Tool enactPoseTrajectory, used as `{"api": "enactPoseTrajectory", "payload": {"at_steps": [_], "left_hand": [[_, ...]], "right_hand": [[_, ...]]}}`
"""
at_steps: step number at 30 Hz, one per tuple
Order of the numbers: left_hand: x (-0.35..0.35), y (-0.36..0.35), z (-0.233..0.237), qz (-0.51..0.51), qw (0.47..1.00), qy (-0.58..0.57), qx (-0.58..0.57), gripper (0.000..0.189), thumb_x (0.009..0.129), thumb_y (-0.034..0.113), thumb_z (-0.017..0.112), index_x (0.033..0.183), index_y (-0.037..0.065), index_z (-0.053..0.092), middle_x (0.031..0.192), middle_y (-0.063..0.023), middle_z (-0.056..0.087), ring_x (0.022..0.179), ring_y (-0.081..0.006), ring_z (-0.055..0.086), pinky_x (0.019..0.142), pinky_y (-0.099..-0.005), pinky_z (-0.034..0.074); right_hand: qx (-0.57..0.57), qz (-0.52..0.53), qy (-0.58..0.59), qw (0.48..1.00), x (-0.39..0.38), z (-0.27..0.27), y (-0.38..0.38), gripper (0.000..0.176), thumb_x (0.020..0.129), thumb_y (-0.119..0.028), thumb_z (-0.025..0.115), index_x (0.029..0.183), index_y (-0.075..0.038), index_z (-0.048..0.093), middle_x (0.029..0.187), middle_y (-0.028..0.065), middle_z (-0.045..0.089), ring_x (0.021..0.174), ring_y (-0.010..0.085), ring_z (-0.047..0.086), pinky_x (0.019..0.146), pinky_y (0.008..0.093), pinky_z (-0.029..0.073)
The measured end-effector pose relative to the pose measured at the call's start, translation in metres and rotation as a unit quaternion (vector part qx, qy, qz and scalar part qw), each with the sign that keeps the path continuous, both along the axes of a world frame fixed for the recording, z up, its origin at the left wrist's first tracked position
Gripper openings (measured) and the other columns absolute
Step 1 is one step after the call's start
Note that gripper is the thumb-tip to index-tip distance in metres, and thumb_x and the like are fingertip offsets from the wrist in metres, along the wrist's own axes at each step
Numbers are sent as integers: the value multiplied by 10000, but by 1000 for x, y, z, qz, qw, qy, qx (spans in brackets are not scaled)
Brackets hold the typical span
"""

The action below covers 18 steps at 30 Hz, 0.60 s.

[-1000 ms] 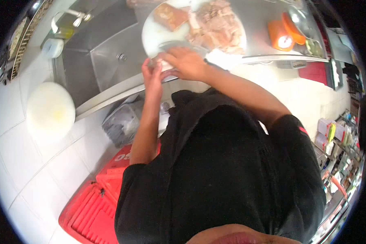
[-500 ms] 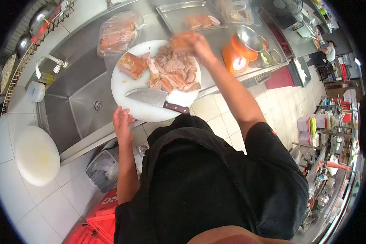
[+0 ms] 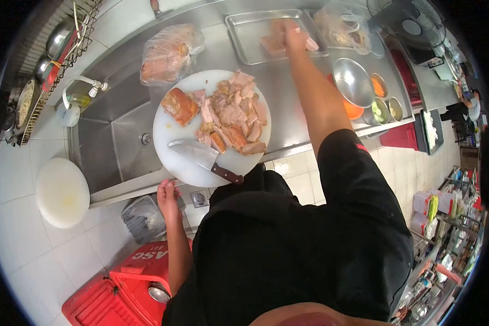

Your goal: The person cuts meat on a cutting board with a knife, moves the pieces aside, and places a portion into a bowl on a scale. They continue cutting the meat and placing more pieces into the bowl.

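Right hand over the metal tray

Your right arm stretches out to the tray, which holds meat pieces; that hand is blurred, so its grip can't be told. Your half-open left hand looks unladen, near the cutting board bearing chopped meat and a knife. A clear bag contains meat; small bowls hold orange and green food.

We see a smooth matt white cutting board, a smooth metal knife blade, a wood-like riveted handle, a glossy metal bowl, a shiny metal tray, a crinkled glossy clear plastic bag, a matt black cloth shirt
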State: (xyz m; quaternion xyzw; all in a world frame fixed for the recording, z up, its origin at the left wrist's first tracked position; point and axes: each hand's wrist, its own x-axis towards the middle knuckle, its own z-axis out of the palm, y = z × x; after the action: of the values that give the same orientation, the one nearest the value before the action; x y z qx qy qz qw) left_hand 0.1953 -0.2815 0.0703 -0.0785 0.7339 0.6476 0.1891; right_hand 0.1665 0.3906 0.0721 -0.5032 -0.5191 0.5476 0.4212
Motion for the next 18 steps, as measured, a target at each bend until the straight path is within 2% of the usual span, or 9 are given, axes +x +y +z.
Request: {"api": "enactPoseTrajectory", "payload": {"at_steps": [2,5,6,8,11,13,15,17,18], "left_hand": [[11,-6,-3,26,1000,-5,13,318,1007,216,623,1277,56,570,1103,-57,667,857,-106,588,725,-279,509],[21,-16,-6,46,999,-7,5,307,1008,220,624,1268,65,574,1100,-51,671,859,-104,590,728,-278,509],[24,-22,-10,50,999,-17,-2,305,1008,220,624,1267,67,575,1101,-52,673,860,-105,591,730,-278,510],[23,-26,-12,46,999,-18,-5,305,1008,224,625,1264,66,577,1105,-53,674,862,-108,593,737,-283,512],[15,-27,-18,32,999,32,-11,316,1005,233,631,1262,57,578,1110,-55,674,862,-115,597,750,-299,516],[3,-25,-22,30,998,56,1,342,1001,231,636,1279,41,577,1102,-54,669,853,-119,589,748,-307,509],[-10,-20,-8,31,997,34,61,377,996,225,641,1304,17,575,1087,-53,658,840,-123,570,737,-313,495],[-26,-8,0,57,997,41,44,383,992,231,645,1299,12,577,1102,-55,655,868,-121,575,745,-306,494],[-33,0,14,52,998,46,8,368,996,210,636,1297,8,575,1125,-71,661,889,-133,590,759,-296,506]], "right_hand": [[62,50,-78,994,0,-30,21,420,850,-275,696,1109,55,668,1068,164,708,984,257,680,839,411,536],[374,177,-279,867,0,-107,82,367,891,-252,639,1179,-27,679,1169,121,701,1111,233,644,948,366,480],[357,178,-294,869,12,-101,69,362,932,-236,585,1237,-59,668,1278,76,688,1206,202,609,1018,329,438],[256,119,-135,950,25,-98,42,349,929,-224,595,1218,-42,670,1217,112,696,1162,225,622,993,349,456],[286,-33,-40,957,48,-30,-67,304,882,-248,690,1067,-7,684,996,180,704,913,313,692,795,415,543],[224,144,-128,955,73,-20,-155,366,866,-259,716,1136,-16,667,994,172,693,894,318,686,811,400,547],[128,367,-60,920,106,9,-276,267,881,-198,714,1064,-19,639,1048,157,674,982,264,648,828,409,506],[349,514,-50,782,134,26,-354,313,841,-218,775,1058,-36,640,1067,166,655,943,326,655,831,437,516],[392,548,-85,734,142,16,-379,374,798,-248,815,1055,-44,635,1051,172,646,936,390,652,838,467,522]]}}
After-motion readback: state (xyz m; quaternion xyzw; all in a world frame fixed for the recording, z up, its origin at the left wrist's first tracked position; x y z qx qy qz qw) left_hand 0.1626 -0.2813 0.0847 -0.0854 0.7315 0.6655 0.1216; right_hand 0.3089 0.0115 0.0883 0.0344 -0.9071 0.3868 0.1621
